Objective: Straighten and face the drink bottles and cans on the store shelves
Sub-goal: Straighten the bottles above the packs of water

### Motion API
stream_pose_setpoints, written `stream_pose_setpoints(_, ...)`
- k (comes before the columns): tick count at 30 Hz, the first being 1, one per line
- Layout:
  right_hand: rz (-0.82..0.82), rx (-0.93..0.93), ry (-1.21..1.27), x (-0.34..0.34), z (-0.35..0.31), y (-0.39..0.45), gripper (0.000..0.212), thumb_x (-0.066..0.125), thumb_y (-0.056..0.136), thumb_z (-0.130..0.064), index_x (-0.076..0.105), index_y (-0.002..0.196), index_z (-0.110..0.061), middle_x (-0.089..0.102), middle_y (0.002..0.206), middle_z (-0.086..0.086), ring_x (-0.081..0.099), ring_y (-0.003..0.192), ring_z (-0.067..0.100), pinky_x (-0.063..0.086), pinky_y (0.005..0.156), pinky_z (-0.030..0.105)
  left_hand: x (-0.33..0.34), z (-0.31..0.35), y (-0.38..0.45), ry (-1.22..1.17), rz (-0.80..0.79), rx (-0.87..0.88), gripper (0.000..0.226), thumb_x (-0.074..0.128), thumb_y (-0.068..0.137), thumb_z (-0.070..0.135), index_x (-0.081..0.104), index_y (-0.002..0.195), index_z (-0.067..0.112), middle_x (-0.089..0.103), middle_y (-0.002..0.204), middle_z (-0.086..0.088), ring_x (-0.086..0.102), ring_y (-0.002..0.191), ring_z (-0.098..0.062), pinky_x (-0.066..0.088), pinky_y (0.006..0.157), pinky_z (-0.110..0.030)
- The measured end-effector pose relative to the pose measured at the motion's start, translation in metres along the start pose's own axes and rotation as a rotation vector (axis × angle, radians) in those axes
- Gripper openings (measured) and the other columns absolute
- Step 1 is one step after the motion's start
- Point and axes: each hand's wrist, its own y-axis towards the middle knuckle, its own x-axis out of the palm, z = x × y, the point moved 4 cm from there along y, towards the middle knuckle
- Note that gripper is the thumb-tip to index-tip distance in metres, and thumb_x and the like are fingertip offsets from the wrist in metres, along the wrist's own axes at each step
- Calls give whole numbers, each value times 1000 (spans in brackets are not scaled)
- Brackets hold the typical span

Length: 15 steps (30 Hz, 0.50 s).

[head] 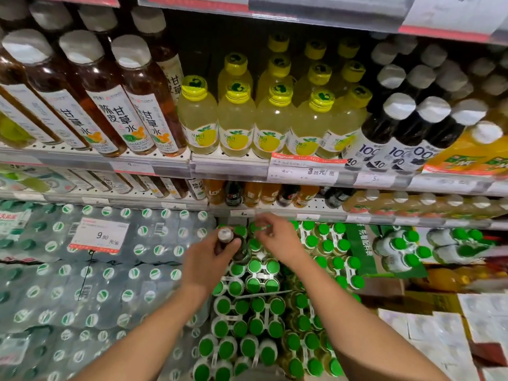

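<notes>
Your left hand (pixel 213 259) is wrapped around a dark bottle (pixel 229 243), held upright just above the green-capped multipacks (pixel 255 306). The low shelf (pixel 275 213) it likely belongs on lies straight ahead, holding amber and dark bottles. Your right hand (pixel 277 239) hovers just beside, fingers loosely curled (whether they pinch something pale is too blurred to tell). The left is nearer.
</notes>
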Motion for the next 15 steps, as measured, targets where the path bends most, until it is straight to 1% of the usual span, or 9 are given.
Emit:
stream_pose_setpoints(1,-43,-8,2,5,5,-10,42,66,85,-19,65,127,-22,73,116,-5,71,92,13,58,85,37,4,8,3,0,-6,8,29,63,86,64,66,89,35,62,66,5,57,64,-10,42,58,-33)
stream_pose_setpoints(2,-72,-8,19,7,7,-19,46,68,83,-19,64,129,-23,73,117,-5,70,97,13,58,88,38,8,15,6,2,-15,26,23,67,89,55,59,77,37,57,62,5,53,60,-6,36,55,-30)
stream_pose_setpoints(3,-92,-3,54,8,10,-26,52,72,80,-20,62,131,-25,71,119,-6,69,101,12,58,90,38,12,24,8,6,-22,42,28,68,91,49,52,71,38,54,60,6,51,58,-4,32,53,-25)
stream_pose_setpoints(5,-120,0,109,6,16,-36,60,78,77,-27,57,133,-30,70,119,-9,67,104,10,58,91,38,23,38,12,20,-37,75,33,66,92,47,49,67,36,52,58,8,49,55,-4,29,51,-19)
stream_pose_setpoints(8,-84,7,104,-5,26,-44,66,84,74,-42,53,132,-32,69,119,-8,67,104,12,57,88,36,44,52,15,9,-66,108,34,62,91,55,50,67,34,52,58,10,51,57,-3,30,52,-19)
stream_pose_setpoints(10,-6,17,63,-14,32,-46,64,85,73,-46,55,127,-30,70,115,-6,67,101,16,55,82,36,60,60,17,-6,-79,115,35,62,92,57,51,68,34,54,61,10,52,59,-2,28,53,-19)
stream_pose_setpoints(12,54,46,-24,-26,39,-47,60,82,71,-49,56,121,-28,71,109,-5,67,95,18,52,74,35,77,69,17,22,-95,113,36,62,92,57,49,69,33,54,63,10,51,62,-3,29,55,-25)
stream_pose_setpoints(13,74,54,-70,-32,41,-49,58,80,70,-51,57,118,-27,71,105,-4,67,92,19,50,70,34,84,74,15,37,-117,105,33,63,92,56,51,72,32,53,63,11,51,63,-3,30,55,-25)
stream_pose_setpoints(15,98,52,-126,-45,47,-53,54,74,67,-51,56,111,-26,70,98,-5,67,85,21,52,67,36,97,83,11,49,-178,104,22,65,91,55,60,87,34,56,68,12,53,66,-5,34,57,-25)
